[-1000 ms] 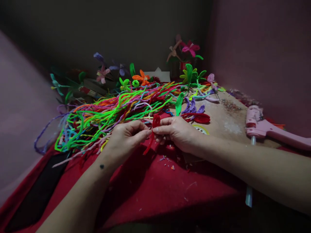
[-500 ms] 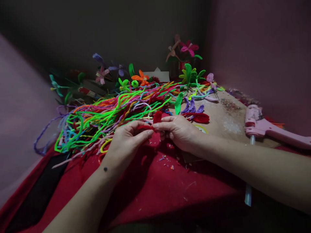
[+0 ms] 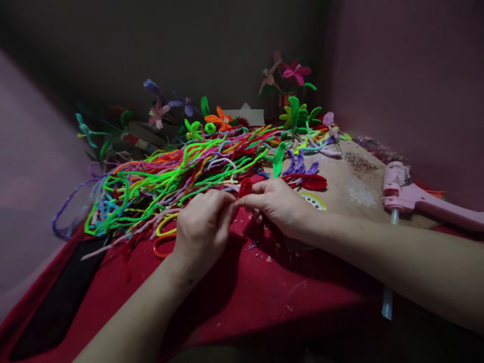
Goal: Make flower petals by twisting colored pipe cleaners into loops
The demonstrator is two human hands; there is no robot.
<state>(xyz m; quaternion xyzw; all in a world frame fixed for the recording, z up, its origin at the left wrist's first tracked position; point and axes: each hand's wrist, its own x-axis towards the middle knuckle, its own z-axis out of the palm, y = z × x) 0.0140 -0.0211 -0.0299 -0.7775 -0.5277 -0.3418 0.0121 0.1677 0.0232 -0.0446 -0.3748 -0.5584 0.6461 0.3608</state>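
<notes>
My right hand (image 3: pixel 278 205) is closed, pinching a red pipe cleaner (image 3: pixel 245 187) bent into a small looped petal that stands up above the fingertips. My left hand (image 3: pixel 206 229) has its thumb and fingers pressed together at the petal's base, touching the right fingertips. The pipe cleaner's tail is hidden in the left fingers. Just right of my right hand lie finished-looking red petals (image 3: pixel 312 182), purple petals (image 3: pixel 298 164) and a green leaf shape (image 3: pixel 279 160).
Left of centre spreads a heap of colourful pipe cleaners (image 3: pixel 162 174). Yellow and orange-red loops, like scissor handles (image 3: pixel 162 248), show beside my left wrist. A pink glue gun (image 3: pixel 406 196) lies at the right. Pipe-cleaner flowers (image 3: pixel 220 120) stand behind; fluff bits dot the red cloth (image 3: pixel 264 302).
My left hand has turned over, knuckles up, and moved in against the right fingertips. The red tail, first hanging down, then drawn leftward, is now hidden. The orange-red loop has come into view.
</notes>
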